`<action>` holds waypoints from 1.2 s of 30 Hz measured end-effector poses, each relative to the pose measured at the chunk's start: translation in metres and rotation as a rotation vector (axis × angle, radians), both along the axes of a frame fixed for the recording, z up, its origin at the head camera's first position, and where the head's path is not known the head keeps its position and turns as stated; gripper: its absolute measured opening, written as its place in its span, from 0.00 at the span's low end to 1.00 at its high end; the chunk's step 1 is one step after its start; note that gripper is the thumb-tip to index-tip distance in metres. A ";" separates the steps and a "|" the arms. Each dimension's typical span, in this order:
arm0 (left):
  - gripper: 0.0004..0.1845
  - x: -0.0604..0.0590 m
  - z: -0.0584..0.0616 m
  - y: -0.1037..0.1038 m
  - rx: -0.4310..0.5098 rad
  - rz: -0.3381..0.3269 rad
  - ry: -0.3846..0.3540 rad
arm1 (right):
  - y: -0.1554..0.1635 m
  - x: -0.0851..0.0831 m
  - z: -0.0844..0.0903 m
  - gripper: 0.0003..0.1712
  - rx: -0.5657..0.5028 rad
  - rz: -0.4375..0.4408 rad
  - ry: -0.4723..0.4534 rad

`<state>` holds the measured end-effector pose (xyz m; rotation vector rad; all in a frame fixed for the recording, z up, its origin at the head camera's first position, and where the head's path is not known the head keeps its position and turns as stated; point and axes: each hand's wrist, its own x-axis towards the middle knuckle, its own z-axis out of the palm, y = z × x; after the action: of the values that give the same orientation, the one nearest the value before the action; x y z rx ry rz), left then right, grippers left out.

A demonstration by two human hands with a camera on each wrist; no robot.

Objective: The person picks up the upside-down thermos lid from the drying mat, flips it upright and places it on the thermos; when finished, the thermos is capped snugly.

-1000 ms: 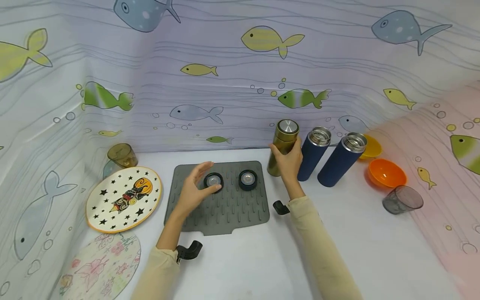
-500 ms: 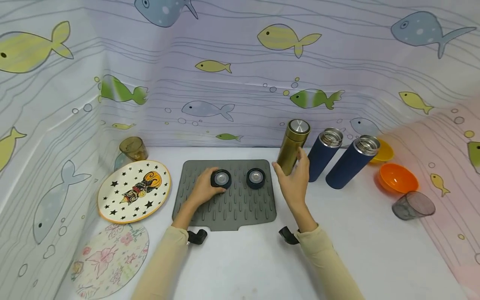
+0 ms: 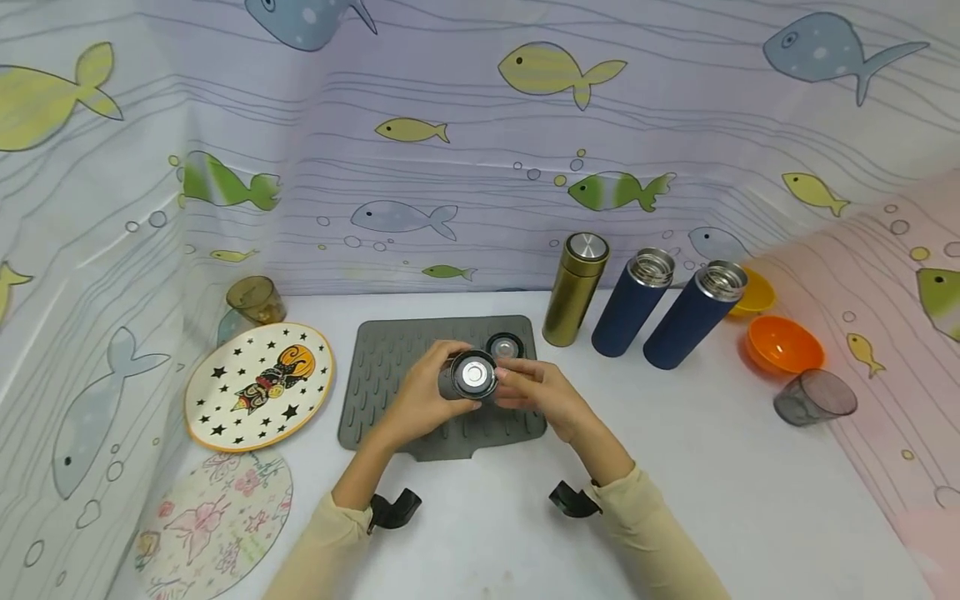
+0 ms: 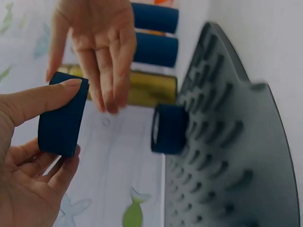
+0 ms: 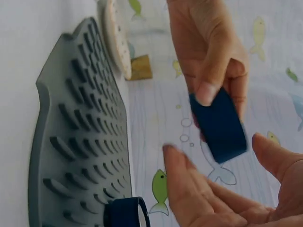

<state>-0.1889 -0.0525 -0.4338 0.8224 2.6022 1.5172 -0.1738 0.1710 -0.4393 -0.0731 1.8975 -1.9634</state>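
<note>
A dark blue lid (image 3: 473, 374) is lifted above the grey mat (image 3: 375, 392), near its middle. The left hand (image 3: 420, 402) grips it between thumb and fingers, its silver inside turned up to the head camera. The right hand (image 3: 542, 394) is just beside it with fingers straight and relaxed; whether the fingertips touch the lid cannot be told.

A 2nd lid (image 3: 505, 345) lies on the mat just behind the hands. Further back, off the mat's right corner, stands a gold flask (image 3: 573, 290) with its cap on, and beside it 2 blue flasks (image 3: 630, 303), uncapped; what is inside them does not show.

Right of those are 2 orange bowls (image 3: 783, 345) and a grey cup (image 3: 813, 398). Left of the mat lie a star-patterned plate (image 3: 258, 387), a brownish cup (image 3: 255, 300) and a flowered plate (image 3: 213, 529).
</note>
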 end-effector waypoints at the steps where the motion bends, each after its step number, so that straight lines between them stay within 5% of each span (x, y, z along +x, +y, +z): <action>1: 0.40 0.002 0.002 0.002 0.002 -0.008 0.003 | 0.001 0.001 0.000 0.33 -0.028 0.014 -0.014; 6: 0.40 0.006 0.004 0.007 0.035 -0.055 0.003 | 0.004 0.003 -0.002 0.25 -0.150 0.027 -0.061; 10: 0.42 0.005 0.004 0.006 0.101 -0.107 -0.073 | 0.005 0.011 0.004 0.24 -0.076 -0.063 0.026; 13: 0.42 0.001 0.008 0.002 0.204 -0.132 -0.196 | 0.006 0.021 0.010 0.24 0.094 -0.135 0.274; 17: 0.37 -0.005 0.014 -0.001 0.291 -0.165 -0.301 | 0.010 0.030 0.014 0.27 0.411 -0.166 0.803; 21: 0.39 -0.007 0.016 0.005 0.263 -0.217 -0.297 | 0.017 0.033 0.014 0.30 0.698 -0.161 1.271; 27: 0.46 -0.001 0.016 0.023 0.194 -0.233 -0.229 | 0.026 0.032 0.009 0.15 0.885 -0.103 1.660; 31: 0.45 0.002 0.014 0.034 0.185 -0.213 -0.172 | 0.027 0.030 0.005 0.16 0.855 -0.125 1.759; 34: 0.42 0.001 0.013 0.042 0.200 -0.185 -0.145 | 0.031 0.029 0.003 0.16 0.799 -0.216 1.687; 36: 0.41 -0.002 0.016 0.046 0.207 -0.155 -0.135 | 0.036 0.027 0.001 0.22 0.760 -0.353 1.564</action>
<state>-0.1910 -0.0061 -0.4182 0.8796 2.2584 1.7505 -0.1467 0.2067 -0.4383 -1.4596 3.6242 -1.0427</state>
